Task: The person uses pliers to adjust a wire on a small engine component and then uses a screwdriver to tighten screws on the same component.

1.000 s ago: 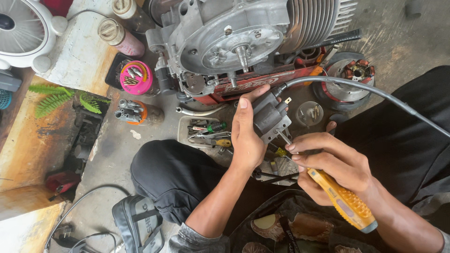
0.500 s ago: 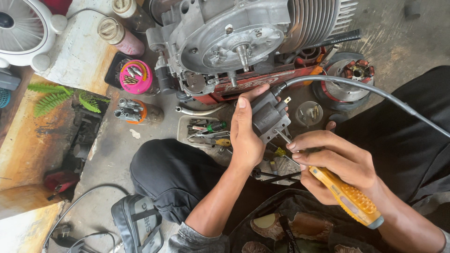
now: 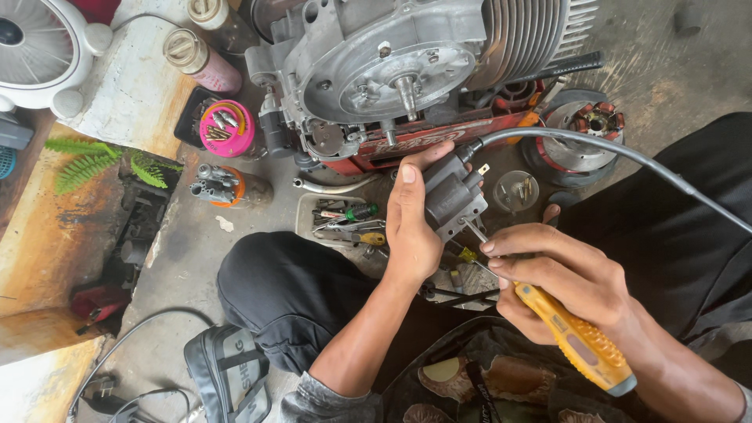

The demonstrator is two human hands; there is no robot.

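Observation:
My left hand (image 3: 411,223) grips a grey ignition coil (image 3: 452,192) with a thick grey cable (image 3: 627,157) running off to the right. My right hand (image 3: 560,278) holds a yellow-handled screwdriver (image 3: 580,345), its thin shaft (image 3: 474,232) touching the coil's lower edge. Both hands work just below a grey engine block (image 3: 392,70) with cooling fins, which rests on a red frame (image 3: 439,141). My legs in dark trousers lie on either side.
A tray of small tools (image 3: 345,223) sits by my left knee. A pink tub of bits (image 3: 225,129), spray cans (image 3: 200,59), a white fan (image 3: 39,47), a stator plate (image 3: 583,137), a sandal (image 3: 227,376) and cords lie on the concrete floor.
My right hand has tilted the screwdriver slightly, its handle dropping lower to the right. The coil and left hand stay nearly still.

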